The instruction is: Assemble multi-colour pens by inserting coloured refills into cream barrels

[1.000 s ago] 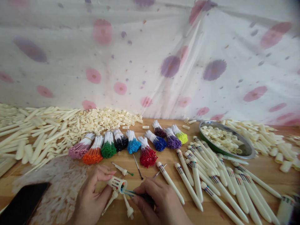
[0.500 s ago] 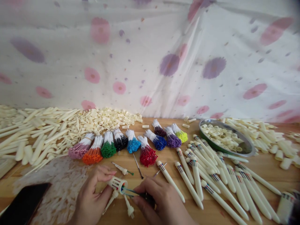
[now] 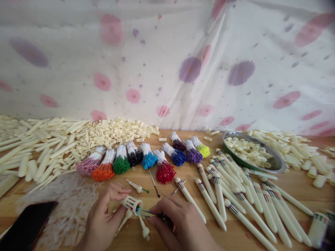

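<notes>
Behind the red bundle (image 3: 165,169) hangs a flowered plastic sheet (image 3: 157,52), and under it runs a wooden bench (image 3: 188,170). A heap of cream plastic parts (image 3: 52,146) spreads far left of the red bundle. Right of it lie many pens (image 3: 251,226), crowding the space beside the right hand. Clear plastic pieces (image 3: 65,212) are scattered to its near left, partly behind the left hand. A metal bowl (image 3: 278,168) holding slotted pieces (image 3: 246,150) sits well to its right.

Just in front of the red bundle, to the right, is the right hand (image 3: 183,219), its fingers pinched on a dark tool (image 3: 167,221), mostly hidden. To the near left, the left hand (image 3: 103,216) holds a slotted tube (image 3: 128,202) between its fingers; thin bluish lines run into its open end. A phone (image 3: 28,223) lies farther left.

Other bundles (image 3: 121,160) flank the red bundle. Nearer the person are cream plugs (image 3: 144,228), and just left, a loose stick (image 3: 154,183).
</notes>
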{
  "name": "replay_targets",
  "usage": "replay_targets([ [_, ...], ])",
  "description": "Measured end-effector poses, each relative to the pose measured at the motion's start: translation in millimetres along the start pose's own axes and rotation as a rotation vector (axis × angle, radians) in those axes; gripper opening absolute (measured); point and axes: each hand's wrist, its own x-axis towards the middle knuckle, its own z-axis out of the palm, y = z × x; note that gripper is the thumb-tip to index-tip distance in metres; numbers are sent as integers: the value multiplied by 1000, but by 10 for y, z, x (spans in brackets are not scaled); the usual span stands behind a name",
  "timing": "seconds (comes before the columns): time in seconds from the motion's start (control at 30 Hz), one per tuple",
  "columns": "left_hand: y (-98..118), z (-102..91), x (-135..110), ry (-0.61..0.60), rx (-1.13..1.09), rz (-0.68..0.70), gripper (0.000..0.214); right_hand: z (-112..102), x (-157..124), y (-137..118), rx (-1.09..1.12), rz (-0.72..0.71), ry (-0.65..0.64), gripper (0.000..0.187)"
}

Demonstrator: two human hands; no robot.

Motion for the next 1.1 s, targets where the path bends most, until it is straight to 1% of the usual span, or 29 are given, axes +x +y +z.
replay_targets([
  [0.23, 28, -3, 4, 8, 12, 20, 24, -22, 15, -8, 25, 17, -16, 17],
  [0.47, -13, -4, -8, -2, -4, 24, 27, -36, 4, -7, 24, 20, -22, 14],
  [0.6, -3, -15, -8, -11, -5, 27, 28, -108, 38, -55, 9, 0, -55, 12],
  [0.7, 32, -13, 0, -47, -16, 8, 29, -187, 70, -78, -14, -16, -72, 14],
  [0.8, 65, -15, 4, -93, -29, -12, 30, -256, 91, -66, -47, -64, -86, 15],
  [0.9, 93, -32, 16, -148, 5, -9, 30, -310, 106, -48, -105, -138, -103, 17],
  [0.97, 118, -49, 44, -172, 46, 33, 28, -336, 112, -50, -159, -195, -91, 19],
  [1.1, 178, -84, 124, -193, 124, 189, 26, -352, 97, -64, -243, -313, -43, 20],
])
